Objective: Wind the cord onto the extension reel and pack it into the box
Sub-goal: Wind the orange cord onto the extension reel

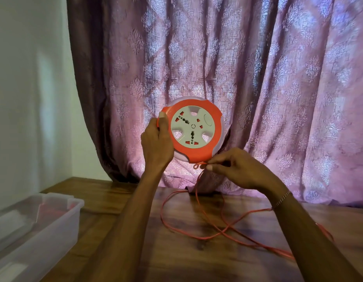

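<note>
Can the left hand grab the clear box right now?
Probably not yet. The left hand is busy holding the reel up in the air. The clear box sits low on the table's left with nothing blocking it, so putting the reel down would free the hand.

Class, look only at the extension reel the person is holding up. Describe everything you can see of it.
The extension reel is a round, plastic-looking disc with an orange rim and a white face bearing socket holes. It is held upright in front of the curtain, face toward the camera. The left hand grips its left edge; the right hand pinches the orange cord at its bottom edge.
</note>
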Demonstrator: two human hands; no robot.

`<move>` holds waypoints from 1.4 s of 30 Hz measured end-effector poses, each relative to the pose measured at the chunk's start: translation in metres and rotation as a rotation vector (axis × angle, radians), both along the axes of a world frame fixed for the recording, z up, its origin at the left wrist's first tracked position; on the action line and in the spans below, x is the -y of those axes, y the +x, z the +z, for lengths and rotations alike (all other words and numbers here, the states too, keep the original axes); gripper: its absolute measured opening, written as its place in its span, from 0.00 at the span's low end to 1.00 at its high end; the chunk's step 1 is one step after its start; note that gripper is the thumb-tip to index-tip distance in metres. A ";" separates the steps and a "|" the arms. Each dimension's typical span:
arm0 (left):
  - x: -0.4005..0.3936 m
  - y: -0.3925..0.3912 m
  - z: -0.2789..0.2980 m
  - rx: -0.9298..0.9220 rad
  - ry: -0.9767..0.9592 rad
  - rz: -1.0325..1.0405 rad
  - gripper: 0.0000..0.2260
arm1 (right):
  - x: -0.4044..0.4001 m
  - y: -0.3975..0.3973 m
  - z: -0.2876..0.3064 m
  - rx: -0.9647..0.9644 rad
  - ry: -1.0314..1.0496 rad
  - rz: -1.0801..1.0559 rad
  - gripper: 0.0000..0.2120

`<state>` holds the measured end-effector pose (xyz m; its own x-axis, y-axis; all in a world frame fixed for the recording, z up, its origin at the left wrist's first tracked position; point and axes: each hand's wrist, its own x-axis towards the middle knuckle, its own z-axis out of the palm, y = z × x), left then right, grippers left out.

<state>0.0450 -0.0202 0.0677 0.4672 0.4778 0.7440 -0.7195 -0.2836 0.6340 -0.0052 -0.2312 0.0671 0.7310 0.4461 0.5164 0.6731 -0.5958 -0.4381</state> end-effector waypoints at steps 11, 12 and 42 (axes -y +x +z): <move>0.003 -0.002 0.000 0.004 0.016 0.085 0.23 | -0.003 -0.024 0.013 0.095 -0.118 -0.049 0.07; 0.004 -0.003 0.000 0.009 0.005 0.082 0.24 | -0.004 -0.024 0.013 0.077 -0.136 -0.051 0.07; -0.003 -0.007 0.004 -0.045 -0.029 0.132 0.20 | 0.020 -0.009 0.008 -0.190 -0.088 0.181 0.06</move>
<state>0.0380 -0.0177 0.0718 0.4316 0.5581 0.7087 -0.6474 -0.3554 0.6742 -0.0137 -0.2509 0.0753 0.7150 0.6155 0.3315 0.6831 -0.5142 -0.5187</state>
